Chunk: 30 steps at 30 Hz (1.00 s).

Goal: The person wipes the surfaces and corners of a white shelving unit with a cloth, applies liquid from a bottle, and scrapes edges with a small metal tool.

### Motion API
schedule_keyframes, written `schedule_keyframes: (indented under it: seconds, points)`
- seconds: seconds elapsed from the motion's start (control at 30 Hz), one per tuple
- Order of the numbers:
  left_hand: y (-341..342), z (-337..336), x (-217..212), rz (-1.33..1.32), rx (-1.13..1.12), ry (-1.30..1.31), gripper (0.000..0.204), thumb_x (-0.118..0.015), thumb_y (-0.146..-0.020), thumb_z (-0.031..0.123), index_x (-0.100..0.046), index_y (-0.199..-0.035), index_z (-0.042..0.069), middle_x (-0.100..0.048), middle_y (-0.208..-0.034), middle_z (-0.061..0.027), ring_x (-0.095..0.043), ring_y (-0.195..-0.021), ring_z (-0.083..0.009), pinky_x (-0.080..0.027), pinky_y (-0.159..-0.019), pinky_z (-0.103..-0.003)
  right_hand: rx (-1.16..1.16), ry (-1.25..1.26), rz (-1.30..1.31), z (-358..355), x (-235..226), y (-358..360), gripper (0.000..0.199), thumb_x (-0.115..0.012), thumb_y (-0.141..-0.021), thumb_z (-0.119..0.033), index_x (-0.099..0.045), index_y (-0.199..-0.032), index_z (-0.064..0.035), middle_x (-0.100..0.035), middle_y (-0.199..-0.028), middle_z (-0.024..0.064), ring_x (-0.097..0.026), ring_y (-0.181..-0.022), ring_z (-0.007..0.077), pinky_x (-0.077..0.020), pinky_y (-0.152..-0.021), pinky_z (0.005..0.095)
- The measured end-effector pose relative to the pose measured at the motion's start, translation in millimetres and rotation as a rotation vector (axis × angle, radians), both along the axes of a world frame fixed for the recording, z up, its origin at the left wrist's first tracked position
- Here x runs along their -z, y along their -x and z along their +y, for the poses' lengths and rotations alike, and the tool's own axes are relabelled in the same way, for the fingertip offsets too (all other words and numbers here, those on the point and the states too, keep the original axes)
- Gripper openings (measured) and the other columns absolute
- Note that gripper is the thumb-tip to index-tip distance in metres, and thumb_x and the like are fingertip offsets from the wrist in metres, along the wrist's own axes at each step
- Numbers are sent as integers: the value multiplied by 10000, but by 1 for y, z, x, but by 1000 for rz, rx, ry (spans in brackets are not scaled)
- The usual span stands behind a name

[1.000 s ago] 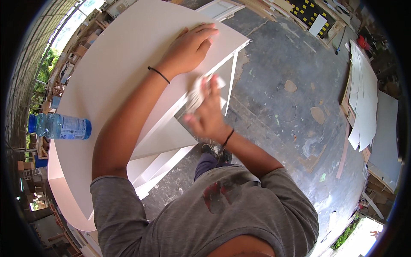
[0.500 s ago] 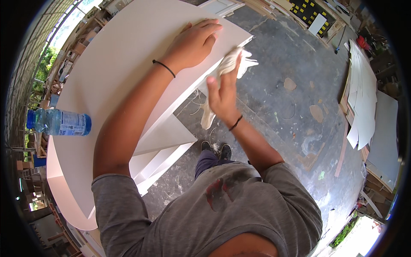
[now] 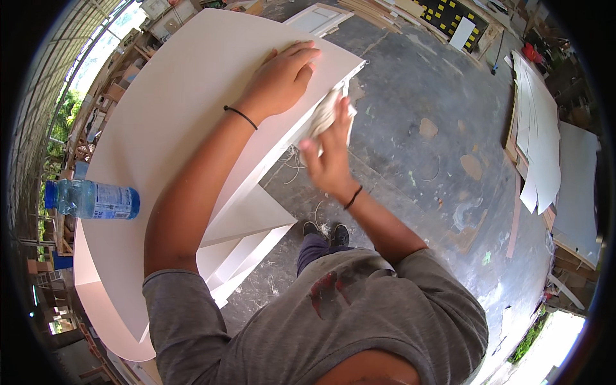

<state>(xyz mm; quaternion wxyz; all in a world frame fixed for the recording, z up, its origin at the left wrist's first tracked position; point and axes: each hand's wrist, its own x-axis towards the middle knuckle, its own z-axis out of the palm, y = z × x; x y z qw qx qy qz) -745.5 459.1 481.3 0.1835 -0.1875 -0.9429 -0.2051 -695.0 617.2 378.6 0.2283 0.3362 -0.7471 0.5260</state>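
Observation:
My left hand point(image 3: 277, 82) lies flat on the broad white top point(image 3: 176, 96) of a piece of furniture, close to its straight front edge. Fingers stretch toward the far corner. Just right of it, my right hand point(image 3: 331, 157) holds a crumpled off-white cloth point(image 3: 323, 117) against the side below that edge. Motion slightly smears the right fingers and the cloth. Under the top, nearer my body, a white shelf panel point(image 3: 253, 217) juts out. A blue-tinted plastic bottle point(image 3: 96, 199) stands on the top, to the left of my left forearm.
Scuffed grey concrete floor point(image 3: 410, 147) spreads to the right, with loose strands near my shoes point(image 3: 326, 235). White sheets point(image 3: 536, 138) are stacked along the right side. Wooden boards point(image 3: 369, 11) and a white framed panel point(image 3: 317, 19) lie beyond the far corner.
My right hand and the cloth have moved back along the edge, away from the far corner and slightly left. My left hand stays resting on the top.

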Motion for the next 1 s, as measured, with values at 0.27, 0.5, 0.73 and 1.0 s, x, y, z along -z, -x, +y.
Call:
schedule_keyframes:
  seconds: [0.27, 0.5, 0.73, 1.0]
  points:
    - [2, 0, 4, 15, -1, 16, 321, -465, -960, 150, -556, -1253, 56, -495, -1397, -118, -452, -1297, -284, -286, -1087, -417, -30, -119, 180, -12, 7, -24, 662, -562, -899, -410, -414, -1356, 46, -140, -1528, 311, -45, -1409, 533, -74, -1088, 658]
    - [3, 1, 2, 25, 23, -36, 315, -465, -952, 126, -562, -1239, 41, -510, -1378, -127, -473, -1271, -291, -312, -1072, -395, 99, -63, 229, 11, -22, 17, 475, -583, -869, -311, -517, -1187, 35, -336, -1481, 223, -213, -1391, 482, -157, -1054, 668]
    - [8, -2, -3, -75, -24, -265, 305, -472, -955, 146, -596, -1198, 8, -605, -1256, -142, -605, -1091, -240, -442, -951, -315, 193, -140, 342, 29, -41, 33, 229, -632, -714, -81, -586, -937, -67, -577, -1249, 84, -482, -1249, 314, -215, -1009, 659]
    - [6, -20, -12, -299, -30, -705, 304, -464, -986, 184, -619, -1201, 35, -637, -1186, -49, -531, -1139, -136, -370, -1009, -268, -102, -236, 405, 12, -43, -11, 214, -633, -709, -83, -590, -919, -86, -551, -1303, 83, -469, -1281, 283, -208, -1038, 665]
